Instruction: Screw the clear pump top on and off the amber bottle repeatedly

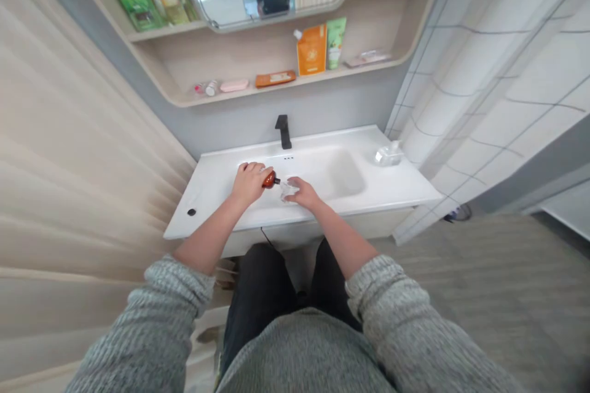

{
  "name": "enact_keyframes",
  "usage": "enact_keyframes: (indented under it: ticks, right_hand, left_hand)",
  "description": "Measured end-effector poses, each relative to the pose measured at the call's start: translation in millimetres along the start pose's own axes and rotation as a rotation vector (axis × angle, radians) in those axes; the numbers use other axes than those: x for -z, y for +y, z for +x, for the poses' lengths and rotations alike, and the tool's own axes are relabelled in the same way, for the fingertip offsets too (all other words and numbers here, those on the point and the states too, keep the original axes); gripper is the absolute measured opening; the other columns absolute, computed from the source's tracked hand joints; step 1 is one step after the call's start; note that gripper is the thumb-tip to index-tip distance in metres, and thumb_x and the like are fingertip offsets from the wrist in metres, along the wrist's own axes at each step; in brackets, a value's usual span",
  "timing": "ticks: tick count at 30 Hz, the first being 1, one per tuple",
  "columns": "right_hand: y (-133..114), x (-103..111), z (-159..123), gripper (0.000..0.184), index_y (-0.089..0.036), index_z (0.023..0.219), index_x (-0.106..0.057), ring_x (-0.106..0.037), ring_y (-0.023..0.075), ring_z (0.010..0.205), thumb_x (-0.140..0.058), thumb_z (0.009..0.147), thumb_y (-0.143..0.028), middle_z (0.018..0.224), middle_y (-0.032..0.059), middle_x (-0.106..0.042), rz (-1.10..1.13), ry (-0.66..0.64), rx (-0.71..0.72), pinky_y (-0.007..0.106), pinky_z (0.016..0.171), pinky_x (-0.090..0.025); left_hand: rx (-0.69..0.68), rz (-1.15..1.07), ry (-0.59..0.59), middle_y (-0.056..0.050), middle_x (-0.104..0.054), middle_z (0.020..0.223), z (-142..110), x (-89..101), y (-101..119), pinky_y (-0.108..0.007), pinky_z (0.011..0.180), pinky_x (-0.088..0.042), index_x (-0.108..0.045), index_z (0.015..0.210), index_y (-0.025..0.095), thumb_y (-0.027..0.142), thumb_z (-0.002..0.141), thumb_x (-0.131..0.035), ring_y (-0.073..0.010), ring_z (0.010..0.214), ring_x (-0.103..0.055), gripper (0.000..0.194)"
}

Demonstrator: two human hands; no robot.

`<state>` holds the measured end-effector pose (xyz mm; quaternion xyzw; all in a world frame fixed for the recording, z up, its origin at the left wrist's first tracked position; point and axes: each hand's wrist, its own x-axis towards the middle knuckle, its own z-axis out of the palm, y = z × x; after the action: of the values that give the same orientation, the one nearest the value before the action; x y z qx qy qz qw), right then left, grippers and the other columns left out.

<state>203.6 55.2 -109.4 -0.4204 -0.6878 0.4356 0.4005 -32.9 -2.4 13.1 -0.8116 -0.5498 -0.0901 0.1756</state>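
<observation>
My left hand is closed around a small amber bottle, tipped on its side with its dark neck pointing right. My right hand is closed on a small clear container held right at the bottle's neck. Both hands hover over the left part of the white sink basin, in front of the black faucet. Grey knitted sleeves cover both of my arms up to the forearms.
A clear glass object stands on the counter's right end. The counter has a small dark hole at left. The shelf above holds an orange pouch, a green tube and small items. Tiled wall at right, ribbed panel at left.
</observation>
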Motion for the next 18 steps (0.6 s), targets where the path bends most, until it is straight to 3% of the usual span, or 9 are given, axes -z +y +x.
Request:
enact_keyframes:
  ticks: [18]
  right_hand:
    - [-4.1, 2.5, -1.3, 0.069, -0.026, 0.124, -0.074, -0.076, 0.028, 0.112, -0.099, 0.06, -0.03, 0.124, 0.0036, -0.082, -0.041, 0.012, 0.016, 0.043, 0.106, -0.061]
  left_hand:
    - [-0.013, 0.017, -0.001, -0.015, -0.074, 0.142, 2.5, 6.0, 1.8, -0.057, 0.118, -0.036, -0.07, 0.153, 0.03, 0.017, 0.102, -0.061, -0.0369, 0.134, -0.061, 0.053]
